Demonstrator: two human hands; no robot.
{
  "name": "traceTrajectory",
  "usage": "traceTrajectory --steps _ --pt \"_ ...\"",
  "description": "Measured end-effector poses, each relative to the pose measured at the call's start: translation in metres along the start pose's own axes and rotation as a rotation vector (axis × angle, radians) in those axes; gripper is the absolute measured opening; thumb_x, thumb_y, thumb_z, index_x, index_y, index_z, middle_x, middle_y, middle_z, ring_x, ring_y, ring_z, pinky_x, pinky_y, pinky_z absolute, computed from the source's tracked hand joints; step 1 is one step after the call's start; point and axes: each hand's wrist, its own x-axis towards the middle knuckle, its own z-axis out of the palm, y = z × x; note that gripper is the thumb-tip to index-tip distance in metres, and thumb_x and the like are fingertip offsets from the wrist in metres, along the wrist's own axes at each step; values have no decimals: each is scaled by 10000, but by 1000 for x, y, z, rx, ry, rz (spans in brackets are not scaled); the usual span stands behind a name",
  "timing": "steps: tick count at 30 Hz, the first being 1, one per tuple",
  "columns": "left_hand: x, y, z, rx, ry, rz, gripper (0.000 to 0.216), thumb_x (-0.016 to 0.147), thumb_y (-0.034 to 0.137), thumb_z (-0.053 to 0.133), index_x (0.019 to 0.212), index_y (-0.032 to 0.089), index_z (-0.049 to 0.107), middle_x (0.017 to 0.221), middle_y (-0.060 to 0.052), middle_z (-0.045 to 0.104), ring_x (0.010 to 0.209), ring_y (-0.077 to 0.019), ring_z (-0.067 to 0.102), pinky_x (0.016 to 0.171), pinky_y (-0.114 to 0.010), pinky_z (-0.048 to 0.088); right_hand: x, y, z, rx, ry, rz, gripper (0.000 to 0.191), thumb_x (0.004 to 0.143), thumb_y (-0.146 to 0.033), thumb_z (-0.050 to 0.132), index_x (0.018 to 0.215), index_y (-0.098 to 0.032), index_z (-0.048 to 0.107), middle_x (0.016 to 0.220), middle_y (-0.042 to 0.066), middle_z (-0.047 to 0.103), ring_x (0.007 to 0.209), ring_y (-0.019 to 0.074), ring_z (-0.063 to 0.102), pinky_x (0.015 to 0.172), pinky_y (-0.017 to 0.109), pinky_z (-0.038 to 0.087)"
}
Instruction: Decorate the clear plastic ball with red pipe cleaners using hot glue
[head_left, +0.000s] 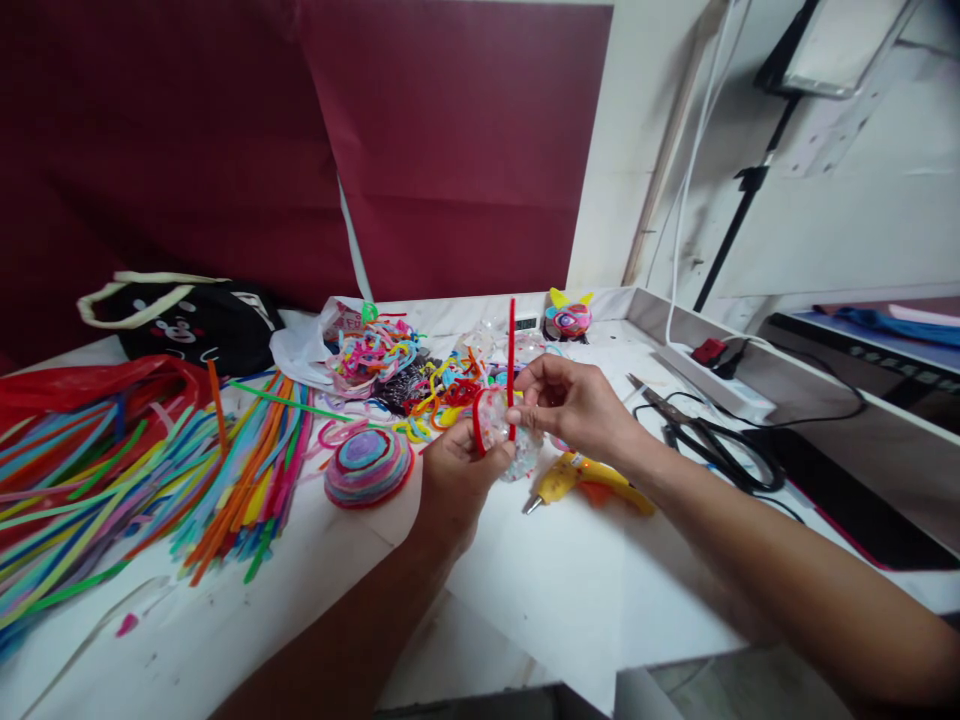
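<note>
A red pipe cleaner [512, 345] is bent between my hands, with one straight end pointing up. My left hand [454, 490] pinches its curved part between thumb and fingers. Higher on the same strip, my right hand [576, 408] is closed on it, thumb against fingertips. Just behind the fingers shows a clear thing with coloured specks [523, 462]; whether it is held too, I cannot tell. Left of my left hand sits a dome of coiled, multicoloured pipe cleaners [369, 468] with a red rim. A yellow glue gun [562, 478] lies below my right hand.
Bundles of coloured pipe cleaners [247, 465] spread across the left side. Behind the hands is a heap of curled scraps [375, 355]. Scissors [694, 425] and a black cable lie at right, near a white power strip [720, 380]. A black bag [195, 330] stands at back left.
</note>
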Motion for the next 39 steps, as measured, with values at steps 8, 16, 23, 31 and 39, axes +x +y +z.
traceTrajectory --steps 8,16,23,31,39 --pt "-1 -1 2 75 -31 33 232 582 158 750 805 133 689 729 -15 698 658 -136 609 648 -256 484 6 -11 -9 0 -138 100 256 607 -219 790 751 -160 588 573 -64 523 500 73 487 489 208 377" --pt "-2 -2 2 117 -46 3 258 569 160 747 821 130 699 721 -21 703 639 -135 601 623 -245 473 11 -10 -16 -20 -261 181 266 577 -278 810 671 -157 593 533 -59 524 491 71 439 473 207 327" --pt "-1 -2 1 77 -55 2 244 562 150 744 800 136 697 672 11 671 607 -107 565 611 -221 445 12 -12 -14 70 -175 224 375 505 -322 866 617 -154 549 497 -84 486 473 45 381 471 204 283" --pt "0 -5 0 22 -50 -33 235 555 136 747 782 137 685 677 14 664 620 -102 557 624 -219 435 7 -9 -7 76 -110 222 397 533 -378 852 602 -156 530 491 -92 433 474 43 336 470 216 242" --pt "2 -2 2 -70 -51 -58 282 561 123 742 835 135 678 648 24 644 636 -126 587 676 -260 477 1 -5 -2 45 75 85 375 648 -497 766 673 -172 582 560 -45 526 509 95 447 499 247 354"
